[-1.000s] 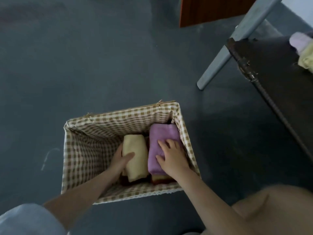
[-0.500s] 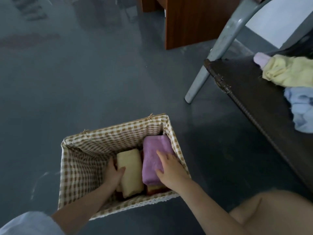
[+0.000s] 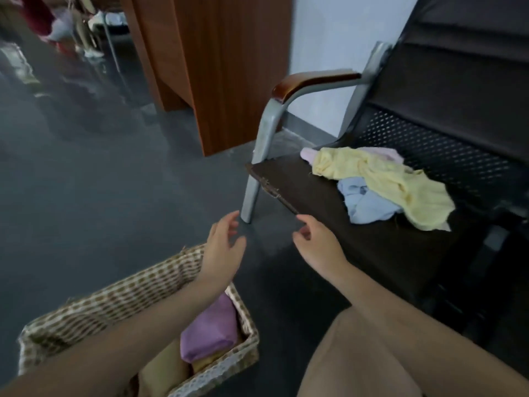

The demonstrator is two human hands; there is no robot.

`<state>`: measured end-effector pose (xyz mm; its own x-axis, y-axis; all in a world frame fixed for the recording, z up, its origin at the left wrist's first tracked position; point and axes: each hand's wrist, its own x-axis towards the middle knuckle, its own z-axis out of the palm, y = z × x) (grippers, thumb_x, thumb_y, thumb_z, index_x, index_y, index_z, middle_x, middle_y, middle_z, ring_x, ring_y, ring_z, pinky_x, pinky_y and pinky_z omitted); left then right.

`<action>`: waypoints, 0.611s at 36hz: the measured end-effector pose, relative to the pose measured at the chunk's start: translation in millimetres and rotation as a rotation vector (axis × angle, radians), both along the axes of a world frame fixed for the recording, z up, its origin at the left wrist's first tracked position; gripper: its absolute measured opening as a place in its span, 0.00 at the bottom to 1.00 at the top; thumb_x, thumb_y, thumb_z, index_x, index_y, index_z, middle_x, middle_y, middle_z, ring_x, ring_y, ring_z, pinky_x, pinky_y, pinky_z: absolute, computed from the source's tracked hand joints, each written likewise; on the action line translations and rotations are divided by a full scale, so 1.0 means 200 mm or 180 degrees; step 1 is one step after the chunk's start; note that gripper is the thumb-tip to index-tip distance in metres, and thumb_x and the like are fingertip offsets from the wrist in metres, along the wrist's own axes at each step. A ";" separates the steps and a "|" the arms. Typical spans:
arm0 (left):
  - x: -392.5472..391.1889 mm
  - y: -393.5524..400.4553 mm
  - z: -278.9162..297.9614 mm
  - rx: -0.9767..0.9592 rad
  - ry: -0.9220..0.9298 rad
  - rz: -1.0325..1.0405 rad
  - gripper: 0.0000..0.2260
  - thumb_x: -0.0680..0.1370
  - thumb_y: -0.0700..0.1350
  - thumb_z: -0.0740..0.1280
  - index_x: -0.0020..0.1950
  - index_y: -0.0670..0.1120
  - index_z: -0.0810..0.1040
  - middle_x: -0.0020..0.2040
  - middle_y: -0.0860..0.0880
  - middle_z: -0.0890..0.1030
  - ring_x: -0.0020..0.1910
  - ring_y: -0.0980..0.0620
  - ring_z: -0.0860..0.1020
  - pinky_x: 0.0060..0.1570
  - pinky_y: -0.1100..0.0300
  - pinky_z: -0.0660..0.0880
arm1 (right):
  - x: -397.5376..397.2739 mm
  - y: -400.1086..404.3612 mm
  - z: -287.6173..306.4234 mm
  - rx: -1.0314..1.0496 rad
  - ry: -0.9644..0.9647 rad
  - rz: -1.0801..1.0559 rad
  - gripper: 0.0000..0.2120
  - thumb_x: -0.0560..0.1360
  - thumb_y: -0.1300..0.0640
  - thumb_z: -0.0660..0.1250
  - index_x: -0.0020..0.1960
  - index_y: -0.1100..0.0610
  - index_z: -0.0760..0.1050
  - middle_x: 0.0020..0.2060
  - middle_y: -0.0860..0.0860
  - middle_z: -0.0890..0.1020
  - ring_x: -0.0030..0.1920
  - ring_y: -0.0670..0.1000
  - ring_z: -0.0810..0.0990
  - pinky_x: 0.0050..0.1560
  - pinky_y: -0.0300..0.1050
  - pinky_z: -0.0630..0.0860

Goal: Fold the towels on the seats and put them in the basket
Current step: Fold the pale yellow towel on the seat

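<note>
The seat carries a crumpled heap: yellow towel over blue towel, pink towel behind. The basket on the floor holds a folded purple towel. Both hands, left and right, hover empty with fingers relaxed. Best lift the yellow towel first by its corners.

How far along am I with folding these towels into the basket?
Done: a folded purple towel and a folded cream towel lie in the checked basket. In hand: nothing; your left hand and right hand are empty, between basket and seat. Left: the yellow towel, blue towel and pink towel lie crumpled on the seat.
</note>
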<state>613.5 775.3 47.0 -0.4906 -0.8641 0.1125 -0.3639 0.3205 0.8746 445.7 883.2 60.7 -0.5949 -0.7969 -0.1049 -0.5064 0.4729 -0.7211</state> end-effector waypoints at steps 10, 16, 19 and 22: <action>-0.87 0.11 0.06 0.0088 -0.0929 -0.1207 0.21 0.79 0.45 0.62 0.73 0.49 0.67 0.62 0.46 0.74 0.57 0.51 0.74 0.57 0.57 0.71 | -0.57 0.46 0.08 0.0160 0.0157 -0.1275 0.21 0.79 0.54 0.61 0.72 0.54 0.66 0.48 0.50 0.77 0.50 0.52 0.77 0.49 0.46 0.73; -1.15 0.09 0.00 -0.0180 -0.1143 -0.1166 0.20 0.80 0.49 0.62 0.72 0.51 0.68 0.61 0.46 0.75 0.60 0.48 0.75 0.58 0.54 0.72 | -0.79 0.60 0.02 0.0277 0.0202 -0.1496 0.23 0.79 0.55 0.62 0.73 0.56 0.64 0.52 0.52 0.77 0.56 0.56 0.76 0.52 0.46 0.72; -1.24 0.07 -0.03 -0.0253 -0.1072 -0.1088 0.19 0.80 0.53 0.62 0.70 0.50 0.70 0.59 0.47 0.77 0.58 0.48 0.76 0.58 0.50 0.74 | -0.92 0.60 -0.01 0.0186 0.0143 -0.1671 0.26 0.79 0.54 0.61 0.75 0.56 0.60 0.53 0.55 0.77 0.56 0.57 0.76 0.48 0.46 0.71; -1.32 0.06 -0.07 -0.0600 -0.1161 -0.0957 0.20 0.79 0.58 0.60 0.69 0.51 0.70 0.59 0.50 0.80 0.58 0.48 0.76 0.60 0.48 0.72 | -1.07 0.53 -0.01 0.0156 0.0168 -0.1757 0.30 0.79 0.52 0.61 0.77 0.56 0.56 0.54 0.56 0.78 0.57 0.58 0.76 0.52 0.49 0.73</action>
<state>349.0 788.2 32.2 -0.7510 -0.6597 0.0281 -0.5021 0.5981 0.6247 230.8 989.4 58.0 -0.9281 -0.3605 -0.0928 -0.2088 0.7105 -0.6720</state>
